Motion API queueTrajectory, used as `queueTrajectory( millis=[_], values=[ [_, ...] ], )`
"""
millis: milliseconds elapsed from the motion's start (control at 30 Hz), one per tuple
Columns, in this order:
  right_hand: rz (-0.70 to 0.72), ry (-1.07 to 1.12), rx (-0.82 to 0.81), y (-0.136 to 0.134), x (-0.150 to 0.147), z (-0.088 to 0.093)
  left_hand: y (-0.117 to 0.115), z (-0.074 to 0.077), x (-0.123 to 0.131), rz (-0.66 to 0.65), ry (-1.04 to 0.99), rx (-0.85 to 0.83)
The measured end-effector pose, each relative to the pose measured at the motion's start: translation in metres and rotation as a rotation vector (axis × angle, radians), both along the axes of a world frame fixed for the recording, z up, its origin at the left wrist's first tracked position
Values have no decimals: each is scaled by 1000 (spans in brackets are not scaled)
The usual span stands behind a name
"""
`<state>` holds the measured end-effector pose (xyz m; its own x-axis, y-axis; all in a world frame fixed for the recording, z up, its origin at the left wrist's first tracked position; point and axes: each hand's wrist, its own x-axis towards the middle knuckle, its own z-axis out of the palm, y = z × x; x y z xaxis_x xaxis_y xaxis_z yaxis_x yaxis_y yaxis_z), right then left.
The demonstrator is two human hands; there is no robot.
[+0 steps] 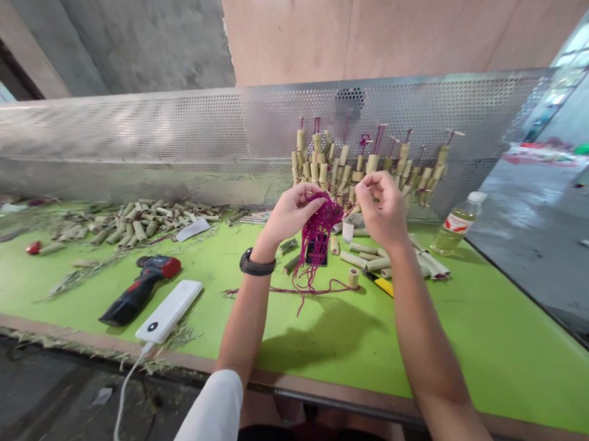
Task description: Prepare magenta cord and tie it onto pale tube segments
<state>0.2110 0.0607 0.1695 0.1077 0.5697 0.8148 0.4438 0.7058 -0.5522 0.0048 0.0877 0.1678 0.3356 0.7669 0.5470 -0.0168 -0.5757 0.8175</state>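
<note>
My left hand [293, 212] is closed on a tangled bundle of purple cord [323, 220], whose loose ends dangle over the table. My right hand [384, 208] is raised to the right of it, thumb and fingers pinched; a thin strand seems to run from the bundle to its fingertips. Behind the hanging cord lies a dark phone [317, 252], partly covered. Below, a separate purple cord [289, 291] stretches across the green table [322, 338] to a short bamboo tube [353, 277]. A yellow and black utility knife [378, 282] rests beside my right forearm.
Strung bamboo pieces [343, 161] hang on the perforated metal panel [179, 124]. Loose bamboo tubes [138, 223] are piled at left, more [369, 259] at right. A cordless drill [141, 286], white power bank [170, 311] with cable, and bottle [458, 224] stand or lie about.
</note>
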Motion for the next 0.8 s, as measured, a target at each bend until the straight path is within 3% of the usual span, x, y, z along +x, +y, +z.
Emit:
queueTrajectory(
  millis=[167,467,800],
  values=[
    [151,-128,-70,-8,-6,1,2,-1,1,-39,-34,20],
    [143,-122,-73,-4,-11,-2,1,-3,3,-98,-74,123],
    [236,-158,-232,-9,-14,-1,0,-2,2,-85,-22,129]
  ],
)
